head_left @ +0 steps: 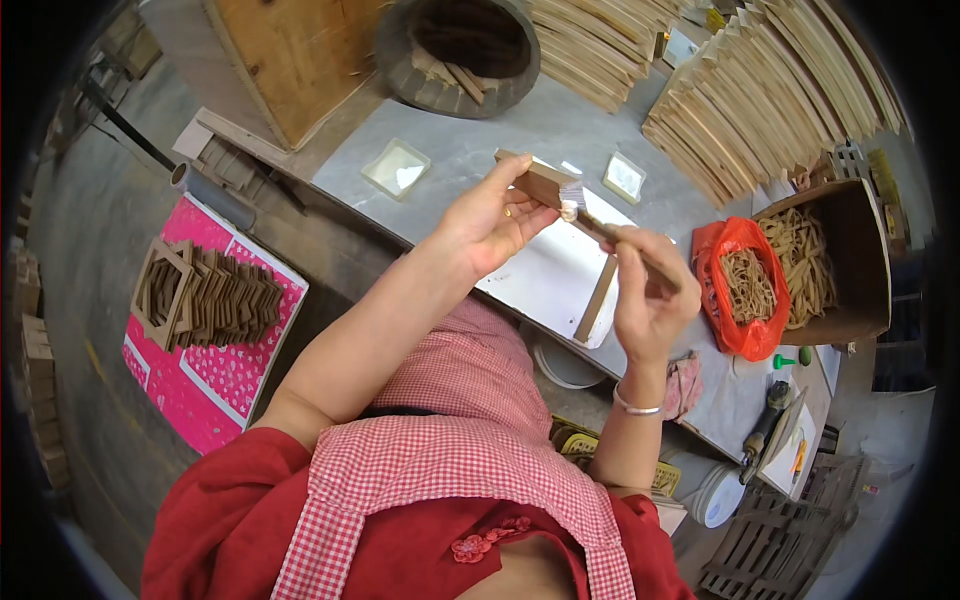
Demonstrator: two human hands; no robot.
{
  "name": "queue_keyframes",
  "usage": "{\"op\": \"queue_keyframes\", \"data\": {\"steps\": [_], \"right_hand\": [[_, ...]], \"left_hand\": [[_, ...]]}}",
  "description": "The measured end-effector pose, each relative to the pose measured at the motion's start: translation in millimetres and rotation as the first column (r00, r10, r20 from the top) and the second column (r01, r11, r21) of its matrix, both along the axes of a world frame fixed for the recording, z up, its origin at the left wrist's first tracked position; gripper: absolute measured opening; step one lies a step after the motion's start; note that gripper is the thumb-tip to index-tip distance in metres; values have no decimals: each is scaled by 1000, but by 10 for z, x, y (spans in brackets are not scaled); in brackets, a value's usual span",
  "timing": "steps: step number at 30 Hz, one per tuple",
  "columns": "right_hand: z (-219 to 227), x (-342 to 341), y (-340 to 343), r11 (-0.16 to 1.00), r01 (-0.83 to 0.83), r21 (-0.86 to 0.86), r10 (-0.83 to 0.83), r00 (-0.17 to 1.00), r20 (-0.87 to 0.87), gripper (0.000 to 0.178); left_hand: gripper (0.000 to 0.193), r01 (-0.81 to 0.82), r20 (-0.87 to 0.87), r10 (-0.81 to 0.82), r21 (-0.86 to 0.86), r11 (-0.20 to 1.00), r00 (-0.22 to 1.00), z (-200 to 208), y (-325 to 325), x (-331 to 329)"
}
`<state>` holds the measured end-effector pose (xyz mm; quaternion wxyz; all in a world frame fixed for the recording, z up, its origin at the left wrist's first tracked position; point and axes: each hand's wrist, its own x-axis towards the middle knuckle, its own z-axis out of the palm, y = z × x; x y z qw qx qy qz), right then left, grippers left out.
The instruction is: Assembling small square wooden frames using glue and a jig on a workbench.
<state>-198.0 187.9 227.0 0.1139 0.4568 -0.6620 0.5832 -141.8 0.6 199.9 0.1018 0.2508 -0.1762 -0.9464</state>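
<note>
My left hand (pixel 487 220) pinches a short brown wooden piece (pixel 540 184) between thumb and fingers, above the table. In my right hand (pixel 652 285) is the wooden handle of a flat brush (pixel 588 222). Its pale bristles touch or nearly touch the end of the wooden piece, where a whitish blob shows. Beneath both hands lies a white board (pixel 535 285). A loose wooden strip (pixel 597 300) rests on it, near the right hand. Two shallow clear square dishes stand on the table, one dish (pixel 397 168) left of the hands and the other dish (pixel 624 177) beyond them.
Stacks of wooden strips (pixel 765 95) fill the far right. A red plastic bag (pixel 722 290) of rubber bands sits by a cardboard box (pixel 865 270). A grey round container (pixel 455 95) holds wood pieces. At left, hexagonal wooden frames (pixel 215 300) lie on a pink-covered surface (pixel 180 400).
</note>
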Motion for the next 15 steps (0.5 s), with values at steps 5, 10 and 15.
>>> {"op": "queue_keyframes", "data": {"steps": [5,10,15], "right_hand": [[89,-41,94,980,176,-91,-170,983,70,13],[143,10,-97,996,13,91,-14,1000,9,13],[199,-17,-118,990,100,-98,-98,995,22,11]], "left_hand": [[46,6,19,-5,-53,999,1000,-63,-55,8],[43,63,2,-63,-95,993,998,-136,25,7],[44,94,51,-87,-176,980,995,-99,14,41]]}}
